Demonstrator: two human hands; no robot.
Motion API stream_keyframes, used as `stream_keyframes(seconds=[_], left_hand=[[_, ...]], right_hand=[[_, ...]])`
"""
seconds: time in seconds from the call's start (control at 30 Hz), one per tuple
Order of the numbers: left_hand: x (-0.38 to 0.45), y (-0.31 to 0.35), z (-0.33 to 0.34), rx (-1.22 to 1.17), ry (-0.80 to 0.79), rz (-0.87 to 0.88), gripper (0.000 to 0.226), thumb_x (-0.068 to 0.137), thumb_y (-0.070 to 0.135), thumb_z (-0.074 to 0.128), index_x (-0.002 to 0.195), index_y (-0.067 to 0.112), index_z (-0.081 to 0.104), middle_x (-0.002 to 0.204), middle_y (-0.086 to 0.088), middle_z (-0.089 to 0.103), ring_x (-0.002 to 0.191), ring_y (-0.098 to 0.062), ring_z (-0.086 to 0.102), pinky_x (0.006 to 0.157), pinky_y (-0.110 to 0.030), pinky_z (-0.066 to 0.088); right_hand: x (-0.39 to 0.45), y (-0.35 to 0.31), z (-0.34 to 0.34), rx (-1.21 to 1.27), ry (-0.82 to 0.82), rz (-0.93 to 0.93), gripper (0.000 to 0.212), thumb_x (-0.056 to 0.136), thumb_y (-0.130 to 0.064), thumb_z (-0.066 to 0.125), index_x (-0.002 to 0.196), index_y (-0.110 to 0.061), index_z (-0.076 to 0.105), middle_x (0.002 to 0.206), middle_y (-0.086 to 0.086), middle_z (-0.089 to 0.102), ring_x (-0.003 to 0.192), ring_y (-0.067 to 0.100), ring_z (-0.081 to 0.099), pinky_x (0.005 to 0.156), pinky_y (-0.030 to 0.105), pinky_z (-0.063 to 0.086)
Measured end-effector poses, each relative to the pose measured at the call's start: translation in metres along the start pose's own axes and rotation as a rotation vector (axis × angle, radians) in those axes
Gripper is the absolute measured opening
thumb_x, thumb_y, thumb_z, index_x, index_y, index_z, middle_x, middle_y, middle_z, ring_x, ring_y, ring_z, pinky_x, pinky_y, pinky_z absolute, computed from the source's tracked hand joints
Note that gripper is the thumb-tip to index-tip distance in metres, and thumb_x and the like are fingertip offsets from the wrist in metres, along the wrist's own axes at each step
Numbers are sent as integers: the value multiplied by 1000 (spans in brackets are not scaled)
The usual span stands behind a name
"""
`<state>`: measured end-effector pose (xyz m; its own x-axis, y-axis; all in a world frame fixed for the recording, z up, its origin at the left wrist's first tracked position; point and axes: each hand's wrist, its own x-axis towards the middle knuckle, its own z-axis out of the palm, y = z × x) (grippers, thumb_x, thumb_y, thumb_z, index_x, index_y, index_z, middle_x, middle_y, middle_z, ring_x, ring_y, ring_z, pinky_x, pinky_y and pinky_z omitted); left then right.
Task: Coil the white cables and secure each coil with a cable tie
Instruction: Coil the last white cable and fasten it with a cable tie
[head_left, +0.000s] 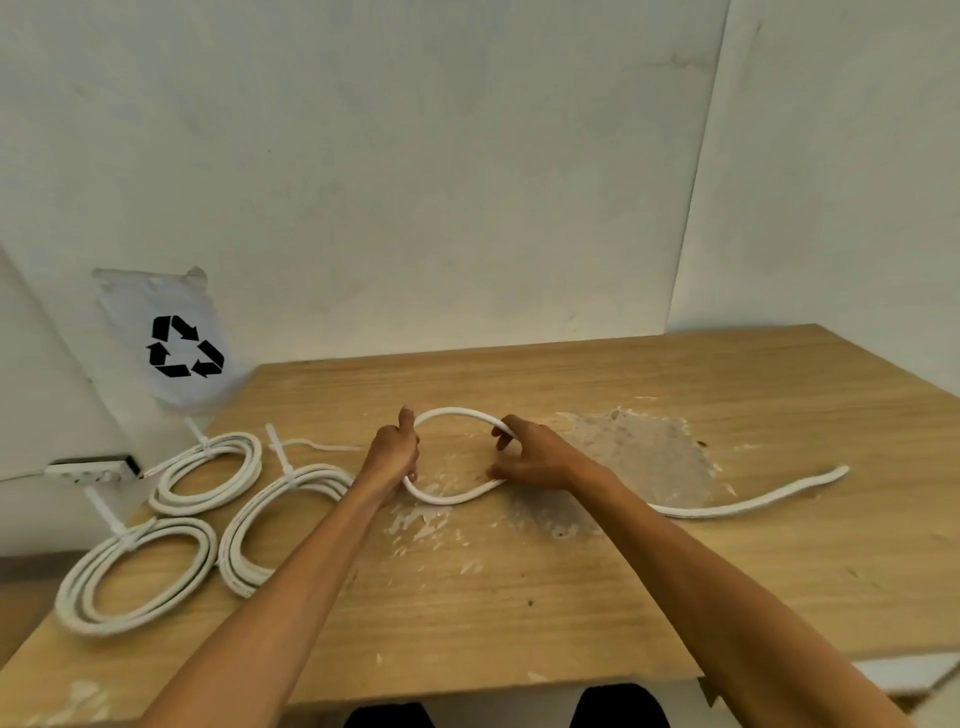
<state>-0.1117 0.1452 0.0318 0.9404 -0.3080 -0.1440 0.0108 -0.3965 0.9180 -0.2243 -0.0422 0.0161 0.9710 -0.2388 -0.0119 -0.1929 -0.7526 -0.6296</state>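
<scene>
Three tied coils (208, 474) lie at the table's (623, 571) left side: one far left near the front edge, one behind it, and one just right of those, partly under the left forearm. Each carries a white tie (280, 454) with its tail sticking up. A loose tie (322, 446) lies flat on the wood just behind the rightmost coil. Mid-table, a cable (727, 506) forms a single loop between the hands. The left hand (392, 452) grips the loop's left side, fingers curled round it, thumb up. The right hand (530, 454) pinches the loop's right side, fingers hooked over the upper strand and thumb near where the strands cross. The cable's free tail runs out to the right across a patch of pale scraped wood and ends well apart from the hands. A clear bag (166, 338) printed with a recycling mark leans against the wall beyond the coils
</scene>
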Motion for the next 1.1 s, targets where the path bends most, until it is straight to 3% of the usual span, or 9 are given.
stream_keyframes(seconds=[0.07, 0.17, 0.27, 0.4, 0.53, 0.7, 0.9, 1.0, 1.1], left_hand=[[-3, -1, 8, 159, 245, 136, 45, 108, 37, 34, 83, 7, 56, 76, -12, 61, 65, -26, 56, 70, -37, 41], [-25, -9, 23, 411, 559, 647, 13, 97, 21, 54, 108, 14, 55, 109, -7, 55, 105, -24, 50, 88, -36, 34], [-42, -23, 36, 595, 294, 1069, 11, 90, 19, 63, 99, 16, 58, 104, 1, 53, 99, -13, 48, 88, -30, 38], [-45, -31, 39, 465, -130, 761, 20, 92, 23, 65, 112, 18, 63, 101, 7, 57, 88, -6, 58, 77, -22, 50], [-38, -31, 41, 569, -198, 695, 30, 84, 44, 74, 105, 24, 67, 93, 10, 60, 84, -6, 58, 71, -22, 48], [-46, -38, 49, 643, -197, 825, 16, 100, 33, 56, 98, 17, 59, 92, 4, 57, 83, -14, 54, 72, -30, 42], [-58, -22, 48, 767, -190, 685, 24, 105, 38, 42, 111, 23, 59, 100, -1, 70, 84, -20, 65, 66, -34, 44], [-58, -8, 42, 610, -354, 540, 41, 90, 60, 60, 74, 24, 70, 68, 8, 66, 61, -9, 58, 59, -29, 42], [-63, 6, 35, 280, -391, 466, 67, 79, 67, 69, 51, 18, 34, 49, 4, 27, 46, -13, 24, 58, -32, 23]], right_hand=[[1, 1, 1, 0, 12, -27, 42, 82, -40, 77, 113, -24, 54, 107, -5, 62, 92, 15, 59, 79, 30, 51], [-2, 5, 6, -47, 54, -50, 41, 83, -42, 76, 108, -23, 50, 97, -2, 61, 80, 13, 58, 67, 26, 48], [-6, 8, 7, -74, 81, -74, 40, 85, -44, 74, 107, -22, 49, 90, -1, 62, 76, 14, 58, 64, 26, 48], [-6, 9, 8, -42, 99, -74, 37, 84, -43, 75, 104, -22, 52, 88, 0, 63, 74, 13, 59, 62, 23, 46], [-7, 11, 7, 2, 101, -59, 26, 88, -34, 70, 106, -19, 59, 89, -1, 63, 80, 17, 60, 70, 27, 49], [-10, 6, -6, 110, 134, 1, 24, 99, -21, 52, 114, -8, 67, 99, 9, 68, 89, 24, 62, 76, 34, 48], [-19, 7, -34, 137, 161, 47, 31, 105, -22, 44, 100, -7, 71, 73, 7, 60, 57, 19, 50, 54, 29, 38], [-25, -5, -45, 249, 177, 92, 40, 106, -31, 45, 99, -3, 73, 70, 6, 55, 51, 15, 43, 47, 24, 36], [-32, -13, -49, 346, 150, 134, 42, 102, -37, 52, 93, -3, 73, 69, 6, 52, 51, 14, 41, 47, 23, 35]])
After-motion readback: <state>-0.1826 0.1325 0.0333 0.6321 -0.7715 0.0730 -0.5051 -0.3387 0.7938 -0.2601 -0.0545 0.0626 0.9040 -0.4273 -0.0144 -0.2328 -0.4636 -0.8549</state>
